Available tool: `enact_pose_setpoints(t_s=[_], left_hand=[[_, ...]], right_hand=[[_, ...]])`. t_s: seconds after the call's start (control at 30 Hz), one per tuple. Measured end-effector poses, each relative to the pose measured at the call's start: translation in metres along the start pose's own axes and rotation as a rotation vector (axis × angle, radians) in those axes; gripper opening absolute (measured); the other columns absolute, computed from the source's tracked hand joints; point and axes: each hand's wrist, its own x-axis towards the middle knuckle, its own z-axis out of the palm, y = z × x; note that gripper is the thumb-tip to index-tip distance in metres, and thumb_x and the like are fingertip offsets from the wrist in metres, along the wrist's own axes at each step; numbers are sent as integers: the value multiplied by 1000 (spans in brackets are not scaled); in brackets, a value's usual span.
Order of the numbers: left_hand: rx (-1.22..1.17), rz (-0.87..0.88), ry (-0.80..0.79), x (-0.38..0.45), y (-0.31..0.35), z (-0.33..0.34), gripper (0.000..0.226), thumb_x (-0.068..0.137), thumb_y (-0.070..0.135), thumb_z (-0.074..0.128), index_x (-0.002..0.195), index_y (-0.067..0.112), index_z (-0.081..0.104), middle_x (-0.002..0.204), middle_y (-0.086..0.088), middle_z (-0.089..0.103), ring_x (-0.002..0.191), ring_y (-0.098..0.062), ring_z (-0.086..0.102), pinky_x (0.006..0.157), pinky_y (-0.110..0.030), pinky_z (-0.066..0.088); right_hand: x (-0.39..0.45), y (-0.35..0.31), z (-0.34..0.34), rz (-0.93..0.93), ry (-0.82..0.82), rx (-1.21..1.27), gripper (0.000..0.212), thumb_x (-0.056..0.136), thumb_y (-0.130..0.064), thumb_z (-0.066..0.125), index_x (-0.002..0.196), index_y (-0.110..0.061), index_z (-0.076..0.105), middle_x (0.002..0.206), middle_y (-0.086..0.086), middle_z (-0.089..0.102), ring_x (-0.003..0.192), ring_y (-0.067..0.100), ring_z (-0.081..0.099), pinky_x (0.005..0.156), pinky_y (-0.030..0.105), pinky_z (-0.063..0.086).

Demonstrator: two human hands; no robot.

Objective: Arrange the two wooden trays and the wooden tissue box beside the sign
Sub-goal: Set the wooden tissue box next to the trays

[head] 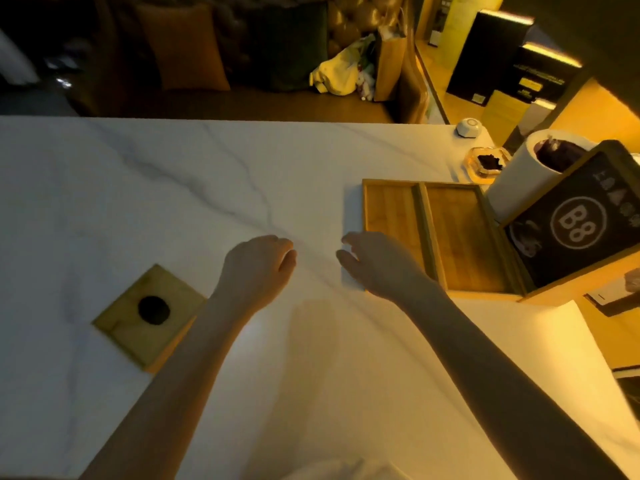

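Two wooden trays lie side by side on the white marble table [173,188], the left tray [389,207] touching the right tray [464,237]. The right tray sits against the black "B8" sign [575,226] in its wooden frame. The square wooden tissue box [149,313], with a round dark hole on top, stands apart at the lower left. My right hand [377,261] hovers at the near left corner of the left tray, fingers spread, holding nothing. My left hand [258,268] is loosely curled over the bare table between box and trays.
A white paper roll [519,181] stands behind the sign. A glass ashtray [488,164] and a small white round device [469,128] sit at the table's far right corner. Dark cushioned seating and bags lie beyond the far edge.
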Motion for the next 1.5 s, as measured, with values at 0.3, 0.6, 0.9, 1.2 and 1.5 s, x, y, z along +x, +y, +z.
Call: enact_pose_setpoints(t_s=[0.3,0.6,0.9,1.2,1.5], left_hand=[[65,-369,266,-72,-101,-31,31,90,15,42,115,-1,53,117,-23,61,106,-37,57,87,-48,48],[50,-803,104,-133,-169,6,57,91,25,43,136,-2,21,148,-25,23,138,-38,18,109,-58,23],[-813,-1109,284,-144,-163,8,32,82,49,52,107,30,57,112,-5,62,105,-23,55,94,-41,44],[-951,-1162,420,-136,-147,-1,12,79,30,64,90,26,62,76,5,62,77,-12,60,93,-48,49],[-716,-921,401,-108,-101,-8,28,79,41,60,55,25,60,62,-9,64,71,-29,64,70,-38,53]], right_hand=[[20,-116,52,-279,-65,275,44,96,-32,34,134,-11,37,134,12,50,122,26,44,98,39,39],[18,-147,140,-200,-382,368,76,92,-54,25,143,-9,-9,156,8,-8,143,20,-7,115,36,0],[13,-151,151,-10,-609,759,73,89,-56,35,144,-14,11,152,6,23,136,26,26,110,39,23],[7,-153,143,173,-545,1092,47,96,-33,38,136,-12,29,131,2,42,123,22,39,91,29,29],[8,-106,109,179,-360,1179,69,84,-53,49,142,-28,22,145,-5,36,131,19,34,104,34,30]])
